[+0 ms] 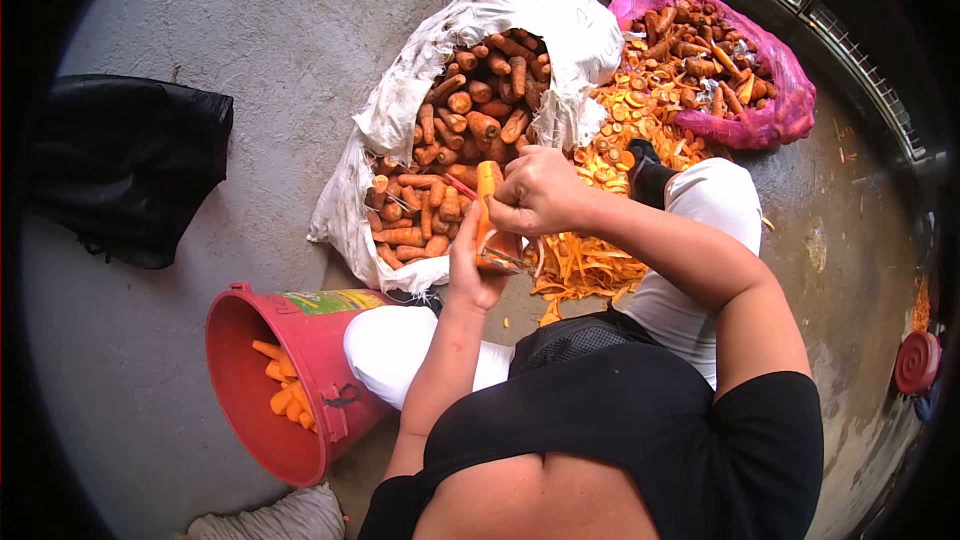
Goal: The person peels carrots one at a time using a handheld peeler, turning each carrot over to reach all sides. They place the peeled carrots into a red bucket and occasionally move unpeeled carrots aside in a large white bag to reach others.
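My left hand (472, 265) is closed round the lower part of a carrot (488, 183), which points up and shows bright orange at its top. Against the carrot's right side is my right hand (540, 192), its fingers curled; a peeler (515, 262) shows just below that hand, by the carrot's lower end. Which fingers grip the peeler is hard to make out. Beyond both hands, unpeeled carrots (486, 100) fill an open white sack (385, 105). Orange peelings (600, 268) and cut slices lie in a heap to the right of my hands.
A red bucket (235, 370) lies tilted at the lower left with peeled carrots (290, 395) inside. At the back right is a pink mesh sack (790, 100) of carrots. Black cloth (140, 160) lies at the left. A red lid (916, 362) is at the far right.
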Tool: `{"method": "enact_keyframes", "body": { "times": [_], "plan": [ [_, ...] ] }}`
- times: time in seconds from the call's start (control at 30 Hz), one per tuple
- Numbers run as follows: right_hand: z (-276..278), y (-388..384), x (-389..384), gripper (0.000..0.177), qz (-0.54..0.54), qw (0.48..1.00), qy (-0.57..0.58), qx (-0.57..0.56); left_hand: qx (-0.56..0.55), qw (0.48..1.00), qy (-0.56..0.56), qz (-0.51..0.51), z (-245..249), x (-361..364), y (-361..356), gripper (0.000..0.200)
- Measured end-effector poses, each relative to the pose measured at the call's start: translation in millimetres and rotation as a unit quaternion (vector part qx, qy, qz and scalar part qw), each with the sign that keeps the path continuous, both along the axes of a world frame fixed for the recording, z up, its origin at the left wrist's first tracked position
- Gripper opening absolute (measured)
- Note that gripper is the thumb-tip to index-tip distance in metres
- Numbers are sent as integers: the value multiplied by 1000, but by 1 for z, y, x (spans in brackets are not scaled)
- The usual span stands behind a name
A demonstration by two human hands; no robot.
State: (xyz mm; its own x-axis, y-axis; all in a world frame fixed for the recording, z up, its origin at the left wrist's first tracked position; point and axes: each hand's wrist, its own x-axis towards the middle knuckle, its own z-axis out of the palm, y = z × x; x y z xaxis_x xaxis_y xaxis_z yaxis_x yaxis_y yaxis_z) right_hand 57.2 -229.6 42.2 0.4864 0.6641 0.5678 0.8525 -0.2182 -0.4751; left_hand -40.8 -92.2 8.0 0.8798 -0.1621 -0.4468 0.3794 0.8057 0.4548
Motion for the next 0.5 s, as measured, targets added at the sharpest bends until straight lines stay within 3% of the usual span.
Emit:
{"method": "enact_keyframes", "body": {
  "times": [0.1,0.17,0.23,0.3,0.33,0.4,0.5],
  "plan": [
    [-6,-4,22,27,-58,997,53,-12,56,998,-7,11,8,-14,-5,39],
    [-7,-12,44,28,-109,993,13,-35,62,996,-19,-56,9,-18,-2,38],
    [-9,-20,67,30,-190,974,57,-113,52,991,-58,-113,17,-19,-1,38],
    [-31,-32,96,33,-249,953,-96,-145,69,989,-66,-112,20,-20,-1,41],
    [-28,-35,100,36,-297,921,18,-253,67,988,-72,-119,22,-20,1,42],
    [-26,-37,101,36,-342,913,19,-221,61,986,-83,-131,26,-20,4,43],
    [-11,-28,86,39,-344,923,75,-153,36,997,-11,-66,17,-14,5,46]
  ]
}}
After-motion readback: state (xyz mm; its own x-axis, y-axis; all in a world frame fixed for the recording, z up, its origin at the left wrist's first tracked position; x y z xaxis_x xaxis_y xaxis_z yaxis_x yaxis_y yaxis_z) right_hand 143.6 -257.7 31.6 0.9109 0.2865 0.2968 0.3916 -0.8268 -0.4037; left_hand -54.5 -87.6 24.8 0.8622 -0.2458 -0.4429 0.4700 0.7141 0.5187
